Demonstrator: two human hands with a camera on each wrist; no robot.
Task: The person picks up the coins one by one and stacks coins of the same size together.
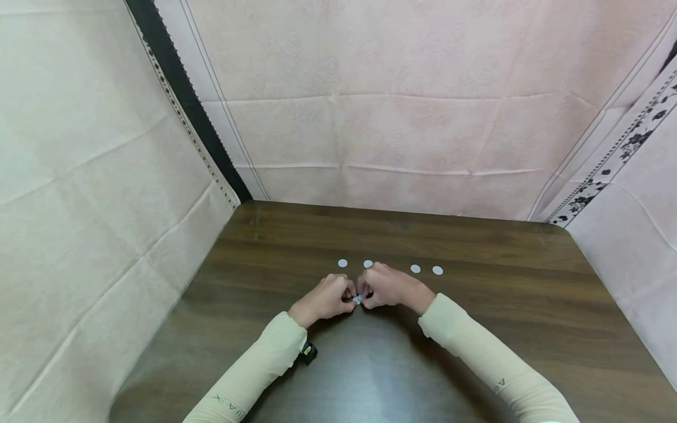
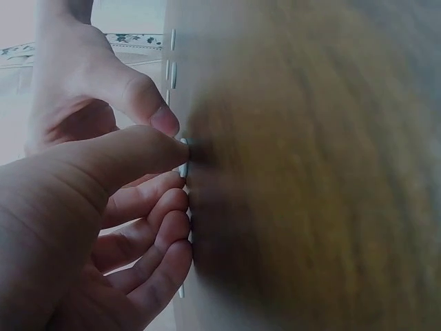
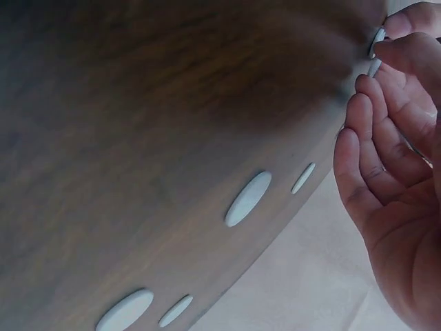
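Note:
My left hand (image 1: 329, 296) and right hand (image 1: 388, 286) meet fingertip to fingertip low over the wooden table. Between them is a small white round disc (image 1: 357, 300), pinched by thumb and fingers from both sides. In the left wrist view the disc (image 2: 184, 160) stands edge-on at the left thumb tip, with the right thumb close by. Seen from the right wrist, the pinched white piece (image 3: 377, 43) is largely covered by the fingers; whether it is one disc or two overlapping, I cannot tell.
Beyond the hands, several flat white discs lie in a row on the brown table (image 1: 296, 235), among them one at the left (image 1: 342, 263), one just behind the right hand (image 1: 368, 264) and one at the right end (image 1: 437, 270). Pale cloth (image 1: 402, 129) hangs around the table.

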